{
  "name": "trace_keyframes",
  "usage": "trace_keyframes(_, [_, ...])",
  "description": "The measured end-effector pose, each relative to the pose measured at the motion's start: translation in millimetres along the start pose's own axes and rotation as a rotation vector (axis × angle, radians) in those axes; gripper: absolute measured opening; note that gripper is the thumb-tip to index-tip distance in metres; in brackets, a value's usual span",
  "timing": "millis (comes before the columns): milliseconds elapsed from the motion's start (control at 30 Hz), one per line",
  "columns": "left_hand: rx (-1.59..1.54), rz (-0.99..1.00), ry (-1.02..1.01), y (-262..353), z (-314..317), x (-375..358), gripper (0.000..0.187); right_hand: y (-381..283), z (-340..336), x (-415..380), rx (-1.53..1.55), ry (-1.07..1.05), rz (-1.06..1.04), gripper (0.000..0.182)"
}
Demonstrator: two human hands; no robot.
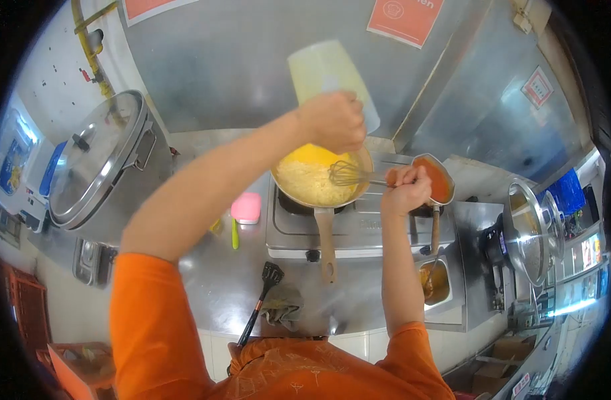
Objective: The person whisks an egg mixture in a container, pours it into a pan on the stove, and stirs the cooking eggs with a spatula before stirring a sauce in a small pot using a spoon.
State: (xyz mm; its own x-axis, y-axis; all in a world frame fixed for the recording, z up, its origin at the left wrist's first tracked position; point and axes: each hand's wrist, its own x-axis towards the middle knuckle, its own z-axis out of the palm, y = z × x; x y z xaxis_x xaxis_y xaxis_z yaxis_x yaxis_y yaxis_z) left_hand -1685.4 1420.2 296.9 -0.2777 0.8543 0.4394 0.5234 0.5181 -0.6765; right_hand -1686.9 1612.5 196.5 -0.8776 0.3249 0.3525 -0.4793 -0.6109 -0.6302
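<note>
Fingers of the left hand (332, 121) are curled into a fist at the side of a translucent container (333, 75) in the head view, pressed together; what exactly they grip is hidden. The container stands tilted beyond those fingers, its body reaching up and away from them. Just below them, toward the person, lies a frying pan (369, 162) with bright yellow liquid (313, 154) on its far side and a pale, lumpy yellow mixture (312, 184) nearer. Right hand (411, 191) fingers are closed around the handle of a whisk (347, 173), whose wires extend leftward from them over the pan. Just beyond and right of these fingers, a small saucepan (436, 160) holds orange-red sauce (441, 181). Well to the left of the right fingers, beside the stove (369, 233), sit a pink object (246, 208) and a green utensil (235, 235). Nearer the person than either hand's fingers lie a black turner (272, 274) and a crumpled cloth (283, 307).
</note>
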Motion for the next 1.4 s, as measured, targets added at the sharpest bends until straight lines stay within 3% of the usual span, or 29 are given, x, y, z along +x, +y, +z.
trace_keyframes(33, [-0.001, 0.009, 0.004, 9.9, 7.1, -3.0, 0.025, 6.2, -1.0, -6.9, 0.002, 0.007, -0.007, 0.037])
trace_keyframes(100, [-0.08, -0.324, 0.12, 29.2, 21.9, -8.2, 0.027, 22.5, -2.5, -20.0, -0.075, 0.049, 0.008, 0.037])
trace_keyframes(133, [-0.077, -0.311, 0.129, 39.2, 26.2, -11.0, 0.027, 32.1, -3.3, -21.1, -0.069, 0.054, -0.007, 0.037])
trace_keyframes(200, [-0.157, -0.667, 0.191, 58.5, 27.2, -20.6, 0.028, 43.9, -0.3, -19.8, -0.064, 0.132, 0.003, 0.037])
trace_keyframes(233, [-0.152, -0.657, 0.197, 62.9, 26.0, -27.9, 0.028, 42.7, 1.9, -18.4, -0.069, 0.11, -0.013, 0.037])
trace_keyframes(300, [-0.117, -0.928, 0.239, 63.7, 17.5, -45.9, 0.026, 35.4, 4.8, -5.1, -0.047, 0.13, -0.05, 0.038])
trace_keyframes(333, [-0.11, -0.923, 0.243, 63.6, 11.1, -55.4, 0.026, 31.2, 5.4, 1.7, -0.037, 0.148, -0.074, 0.039])
trace_keyframes(400, [-0.054, -1.237, 0.173, 59.4, -4.6, -71.0, 0.028, 12.7, 16.6, 16.0, 0.028, 0.141, -0.106, 0.039])
trace_keyframes(433, [-0.043, -1.236, 0.18, 57.8, -12.0, -76.8, 0.028, 1.4, 25.8, 21.6, 0.082, 0.137, -0.132, 0.039])
trace_keyframes(500, [-0.032, -1.418, 0.113, 53.6, -26.3, -86.3, 0.031, -21.1, 49.2, 29.7, 0.169, 0.049, -0.116, 0.037])
trace_keyframes(567, [-0.053, -1.513, 0.18, 50.7, -35.9, -88.3, 0.033, -40.2, 83.0, 26.5, 0.243, -0.036, -0.093, 0.035])
trace_keyframes(633, [-0.089, -1.611, 0.23, 53.1, -47.1, -91.0, 0.035, -43.0, 124.9, 6.8, 0.225, -0.014, 0.053, 0.036])
trace_keyframes(700, [-0.176, -1.756, 0.407, 53.5, -63.9, -97.2, 0.033, -22.7, 153.8, -21.4, -0.035, -0.229, -0.038, 0.033])
trace_keyframes(767, [-0.272, -1.82, 0.449, 58.8, -79.2, -120.5, 0.035, -26.4, 166.0, -54.0, -0.661, -0.644, -0.187, 0.029])
trace_keyframes(833, [-0.366, -1.918, 0.469, 82.6, -102.7, -155.4, 0.037, -45.7, 177.0, -94.5, -0.957, -0.93, -0.547, 0.032])
trace_keyframes(900, [-0.634, -2.004, 0.68, 109.8, -133.8, -188.5, 0.04, -63.8, 179.8, -139.2, -0.912, -0.95, -0.812, 0.027])
trace_keyframes(933, [-0.647, -2.049, 0.636, 126.9, -153.8, -199.3, 0.04, -73.2, 174.6, -161.7, -0.933, -0.967, -0.757, 0.027])
trace_keyframes(1000, [-0.799, -2.096, 0.895, 157.6, -192.4, -216.3, 0.03, -93.6, 163.9, -202.0, -0.857, -1.012, -0.787, 0.027])
trace_keyframes(1067, [-0.835, -2.216, 0.959, 196.2, -206.9, -251.8, 0.024, -98.8, 131.1, -250.3, -0.646, -0.914, -0.604, 0.031])
trace_keyframes(1133, [-0.783, -2.348, 1.04, 229.3, -226.2, -268.5, 0.029, -88.4, 71.7, -304.8, -0.593, -0.847, -0.449, 0.029])
trace_keyframes(1167, [-0.687, -2.42, 1.025, 248.7, -227.5, -288.8, 0.029, -76.5, 42.6, -336.7, -0.69, -0.788, -0.268, 0.024])
trace_keyframes(1200, [-0.578, -2.507, 1.004, 274.5, -229.4, -312.3, 0.028, -67.5, 18.5, -369.4, -1.067, -0.749, 0.076, 0.022])
trace_keyframes(1233, [-0.567, -2.513, 1.033, 292.8, -231.2, -327.9, 0.028, -46.1, -3.2, -393.7, -1.303, -0.762, 0.488, 0.033])
trace_keyframes(1300, [-0.586, -2.52, 1.018, 326.4, -227.9, -359.1, 0.028, 3.2, -75.0, -436.4, -1.554, -1.058, 0.627, 0.045])
trace_keyframes(1400, [-0.484, -2.409, 1.046, 361.6, -205.4, -396.2, 0.029, 39.1, -104.4, -468.6, -1.671, -1.058, 0.565, 0.06])
